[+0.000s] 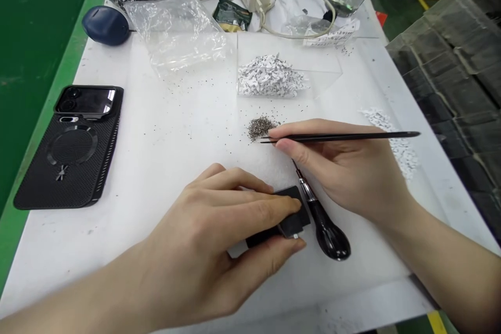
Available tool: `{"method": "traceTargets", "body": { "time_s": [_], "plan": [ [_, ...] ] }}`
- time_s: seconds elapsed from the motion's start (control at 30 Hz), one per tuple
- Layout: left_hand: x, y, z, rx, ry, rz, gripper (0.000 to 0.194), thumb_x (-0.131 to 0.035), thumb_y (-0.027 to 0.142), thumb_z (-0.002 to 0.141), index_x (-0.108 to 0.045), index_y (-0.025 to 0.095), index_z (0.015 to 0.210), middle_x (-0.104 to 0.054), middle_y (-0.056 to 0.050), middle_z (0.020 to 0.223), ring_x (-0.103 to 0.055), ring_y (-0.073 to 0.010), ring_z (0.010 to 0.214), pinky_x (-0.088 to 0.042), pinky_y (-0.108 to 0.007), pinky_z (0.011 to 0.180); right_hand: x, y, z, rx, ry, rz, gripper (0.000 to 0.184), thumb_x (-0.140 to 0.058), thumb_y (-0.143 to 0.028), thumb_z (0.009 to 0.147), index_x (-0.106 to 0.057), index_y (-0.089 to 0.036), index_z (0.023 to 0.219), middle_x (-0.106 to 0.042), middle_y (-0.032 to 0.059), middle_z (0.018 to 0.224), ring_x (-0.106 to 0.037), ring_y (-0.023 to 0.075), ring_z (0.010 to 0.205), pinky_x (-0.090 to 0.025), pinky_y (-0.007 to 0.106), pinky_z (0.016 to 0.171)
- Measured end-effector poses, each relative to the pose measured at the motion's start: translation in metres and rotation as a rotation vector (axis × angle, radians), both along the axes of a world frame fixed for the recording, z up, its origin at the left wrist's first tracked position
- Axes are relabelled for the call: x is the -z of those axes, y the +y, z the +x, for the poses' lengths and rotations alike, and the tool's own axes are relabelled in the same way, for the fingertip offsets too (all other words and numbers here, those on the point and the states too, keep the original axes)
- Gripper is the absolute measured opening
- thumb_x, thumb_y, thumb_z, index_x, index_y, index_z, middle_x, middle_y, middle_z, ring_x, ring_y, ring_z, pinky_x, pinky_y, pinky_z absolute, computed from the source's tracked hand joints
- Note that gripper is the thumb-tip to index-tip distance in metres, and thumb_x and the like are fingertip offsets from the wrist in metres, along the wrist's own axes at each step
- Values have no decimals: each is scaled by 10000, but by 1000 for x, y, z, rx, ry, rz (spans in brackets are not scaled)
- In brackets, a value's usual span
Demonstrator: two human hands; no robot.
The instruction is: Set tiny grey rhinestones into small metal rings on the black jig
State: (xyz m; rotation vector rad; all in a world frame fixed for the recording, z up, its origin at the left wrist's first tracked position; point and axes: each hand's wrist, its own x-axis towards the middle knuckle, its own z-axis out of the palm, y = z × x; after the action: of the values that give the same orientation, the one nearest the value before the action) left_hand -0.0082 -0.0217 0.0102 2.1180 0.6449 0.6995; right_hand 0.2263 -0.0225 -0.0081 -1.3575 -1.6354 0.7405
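At the edge of the pile [260, 128], your right hand [348, 167] grasped tweezers [360, 136]; on its near side, your left hand [211, 222] gripped the block [293, 226]; steady, light pinching seemed wise.

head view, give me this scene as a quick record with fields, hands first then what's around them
left hand: on a black block, thumb at its near edge
right hand: holding black tweezers
tweezer tips: beside the pile of tiny bits; contact unclear
between the hands: black-handled tool, lying on the table
beyond the pile: white pieces in a clear tray
far left: black phone, dark blue mouse
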Motion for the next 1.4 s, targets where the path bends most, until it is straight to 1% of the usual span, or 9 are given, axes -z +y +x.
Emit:
{"method": "traceTargets", "body": {
  "time_s": [0.23,0.37,0.5,0.6,0.73,1.0,1.13,1.3,1.4],
  "plan": [
    [9,-3,1,-21,-27,-13,215,-743,261,1101,-790,218,1307,-889,-3,1086,-797,-180,1075,-613,-324,919,0,1,1,-13,23,-11,181,-865,-181,975,-908,-321,1083,-908,-36,1127,-882,233,1094,-775,344,979],
    [6,-2,2,-9,-4,6,221,-762,242,1084,-797,204,1299,-893,-14,1081,-806,-194,1066,-625,-331,910,-1,1,1,7,27,-18,196,-888,-167,951,-910,-325,1064,-909,-41,1109,-886,243,1079,-786,365,963],
    [2,-1,1,7,2,-2,225,-769,214,1075,-801,170,1293,-891,-7,1061,-800,-173,1069,-616,-310,917,-1,1,0,1,52,-27,189,-882,-165,954,-911,-316,1065,-909,-49,1106,-887,223,1075,-783,325,954],
    [7,-3,1,-16,-43,-12,225,-765,228,1080,-796,181,1298,-884,5,1054,-790,-163,1070,-593,-310,924,-2,2,-1,-2,67,-30,209,-887,-134,937,-913,-303,1059,-910,-59,1094,-888,194,1062,-769,272,970],
    [12,-6,3,-35,-56,-3,235,-761,251,1084,-792,212,1314,-882,6,1054,-791,-178,1068,-590,-325,924,-2,3,-1,6,62,-26,225,-898,-131,922,-917,-316,1048,-909,-65,1092,-889,206,1056,-776,298,970],
    [0,2,2,20,23,4,234,-765,238,1082,-805,172,1303,-892,-5,1050,-803,-184,1071,-620,-318,912,-2,2,0,16,49,-25,214,-900,-154,926,-923,-333,1041,-908,-54,1109,-887,243,1073,-787,369,973],
    [2,-2,2,13,7,8,239,-767,220,1076,-798,171,1308,-885,-4,1028,-799,-182,1068,-623,-320,914,0,2,2,12,51,-16,199,-889,-159,939,-922,-324,1045,-910,-54,1102,-885,222,1079,-773,323,972],
    [4,-6,3,-64,-74,45,245,-735,163,1042,-804,212,1272,-849,28,893,-778,-167,890,-656,-317,954,1,3,5,-15,88,-28,109,-880,-277,983,-915,-324,1075,-913,-43,1043,-883,195,987,-758,298,851],
    [3,-5,2,-109,-32,66,238,-741,162,1029,-815,176,1254,-850,5,869,-783,-183,895,-680,-319,921,-2,1,8,-7,111,-2,76,-876,-291,995,-911,-312,1058,-910,-30,992,-874,183,905,-746,304,812]
  ]
}}
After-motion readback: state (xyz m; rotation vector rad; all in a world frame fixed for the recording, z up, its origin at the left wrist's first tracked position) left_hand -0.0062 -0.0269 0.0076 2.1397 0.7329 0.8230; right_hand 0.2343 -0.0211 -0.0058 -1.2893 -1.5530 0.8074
